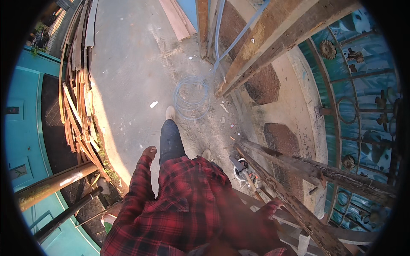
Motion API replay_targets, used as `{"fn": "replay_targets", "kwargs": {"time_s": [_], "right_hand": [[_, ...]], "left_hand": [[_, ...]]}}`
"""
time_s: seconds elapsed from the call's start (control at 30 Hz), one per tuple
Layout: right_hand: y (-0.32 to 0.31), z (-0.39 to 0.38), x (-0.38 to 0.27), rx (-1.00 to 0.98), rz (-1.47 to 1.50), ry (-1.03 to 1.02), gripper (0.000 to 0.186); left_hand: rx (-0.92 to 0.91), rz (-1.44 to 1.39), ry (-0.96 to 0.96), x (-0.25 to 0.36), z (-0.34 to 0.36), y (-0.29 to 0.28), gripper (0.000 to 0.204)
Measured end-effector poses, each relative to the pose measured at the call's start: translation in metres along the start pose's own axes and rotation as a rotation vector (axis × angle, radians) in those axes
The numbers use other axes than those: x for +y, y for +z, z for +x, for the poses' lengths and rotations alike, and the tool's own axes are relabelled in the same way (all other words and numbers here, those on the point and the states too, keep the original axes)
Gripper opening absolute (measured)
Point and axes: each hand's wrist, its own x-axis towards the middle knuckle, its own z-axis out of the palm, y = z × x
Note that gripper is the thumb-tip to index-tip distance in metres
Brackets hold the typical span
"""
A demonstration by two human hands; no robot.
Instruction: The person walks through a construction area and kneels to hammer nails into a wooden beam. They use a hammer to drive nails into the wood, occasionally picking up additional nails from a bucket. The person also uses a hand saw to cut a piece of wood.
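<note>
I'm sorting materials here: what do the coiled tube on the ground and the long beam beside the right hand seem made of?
Coiled tube: probably smooth, flexible plastic; it looks bluish, translucent and loops loosely.
Long beam: apparently rough, weathered wood, with streaked brown, patchy surfaces.

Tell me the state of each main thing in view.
Left hand: loosely curled, apparently empty.
Right hand: near the rough beam; grip unclear.
Rough beam: slanting.
Hose: partly coiled on the ground.
Bucket: holding items.
Planks: heaped lengthwise.
</note>
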Motion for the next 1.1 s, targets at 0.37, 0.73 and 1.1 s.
{"fn": "replay_targets", "kwargs": {"time_s": [0.37, 0.73, 1.1], "right_hand": [[0.428, -0.172, -0.106, -1.070, -1.248, -0.500, 0.030], [1.006, -0.216, -0.379, -1.125, -0.055, 0.072, 0.035], [1.256, 0.016, -0.139, -0.886, -0.422, -0.040, 0.055]], "left_hand": [[-0.162, 0.019, 0.441, 0.214, 0.341, -0.091, 0.033], [0.072, 0.046, 0.266, 0.104, 0.413, -0.149, 0.037], [0.093, 0.245, -0.076, 0.137, 0.471, -0.092, 0.027]]}}
